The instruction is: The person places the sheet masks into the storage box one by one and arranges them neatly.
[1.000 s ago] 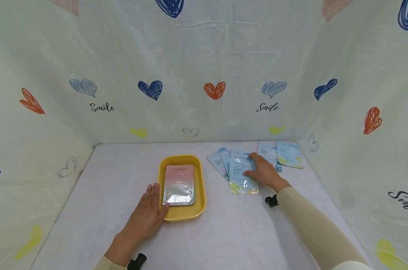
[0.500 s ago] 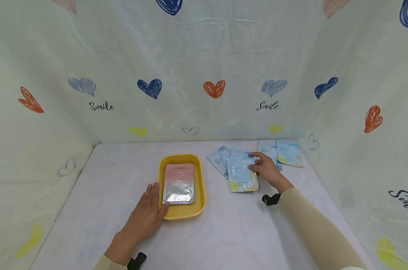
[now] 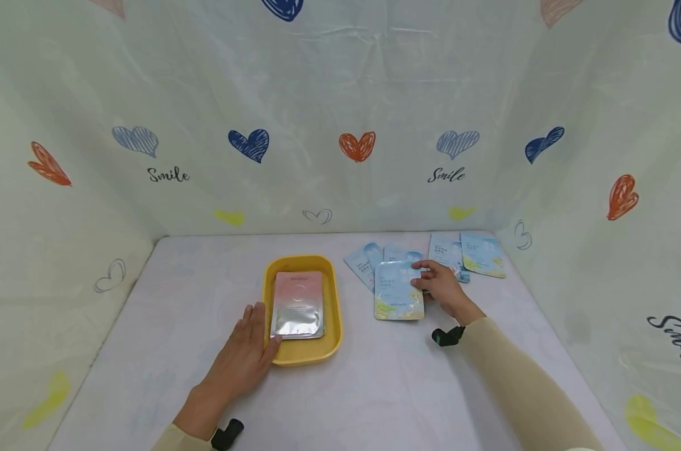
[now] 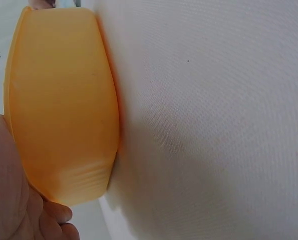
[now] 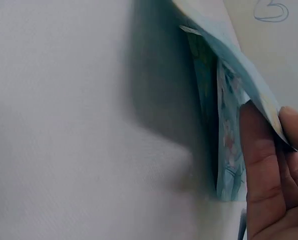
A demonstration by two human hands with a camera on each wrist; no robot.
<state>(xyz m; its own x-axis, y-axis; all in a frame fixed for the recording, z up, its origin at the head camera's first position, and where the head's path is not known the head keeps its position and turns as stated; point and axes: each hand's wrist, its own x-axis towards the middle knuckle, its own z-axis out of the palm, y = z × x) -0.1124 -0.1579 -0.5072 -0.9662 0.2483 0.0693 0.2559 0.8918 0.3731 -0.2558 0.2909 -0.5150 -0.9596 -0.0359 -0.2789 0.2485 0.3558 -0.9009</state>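
Observation:
My right hand (image 3: 444, 289) pinches the right edge of a light-blue face mask sachet (image 3: 398, 297), thumb on one face and fingers behind it. In the right wrist view that sachet (image 5: 239, 60) is tilted up off the table, with other sachets (image 5: 231, 145) behind it. My left hand (image 3: 244, 351) lies with straight fingers along the left side of a yellow tray (image 3: 331, 347), touching its rim. Inside the tray lies a pink-and-silver mask sachet (image 3: 298, 307), with the edge of something beneath it. The left wrist view shows the tray's outer wall (image 4: 63, 100).
Several more blue sachets lie at the back right: a fanned group (image 3: 359, 266) beyond the held one, and a patterned one (image 3: 446, 249) beside another (image 3: 483, 254) near the table's corner. A heart-printed cloth (image 3: 295, 94) encloses the white table (image 3: 368, 401).
My right hand has lifted the front blue sachet by its right edge and drawn it slightly left, off the group behind. The left hand and tray have stayed put.

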